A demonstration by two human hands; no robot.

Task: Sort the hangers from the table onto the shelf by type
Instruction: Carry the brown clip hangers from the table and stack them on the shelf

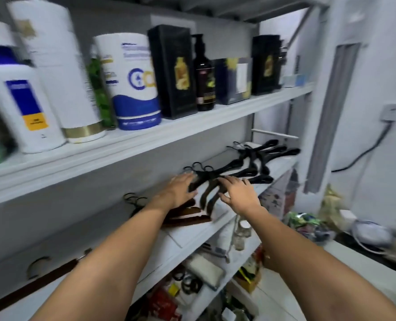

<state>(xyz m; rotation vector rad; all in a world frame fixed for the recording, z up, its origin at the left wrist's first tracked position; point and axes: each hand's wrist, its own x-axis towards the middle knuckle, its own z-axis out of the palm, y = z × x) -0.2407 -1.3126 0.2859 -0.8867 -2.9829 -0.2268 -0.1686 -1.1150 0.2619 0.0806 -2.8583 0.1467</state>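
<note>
A stack of black plastic hangers lies on the middle white shelf, hooks toward the wall. My left hand rests flat on the stack's left part, fingers spread. My right hand hovers over or touches its near arms, fingers apart. A second group of black hangers lies farther right on the same shelf. Brown wooden hangers lie under my left wrist, and another brown hanger lies at the near left.
The upper shelf carries white bottles, a paper roll, black boxes and a dark pump bottle. Lower shelves hold jars, packets and clutter. A white wall with a socket and cable stands at right, with bags on a counter.
</note>
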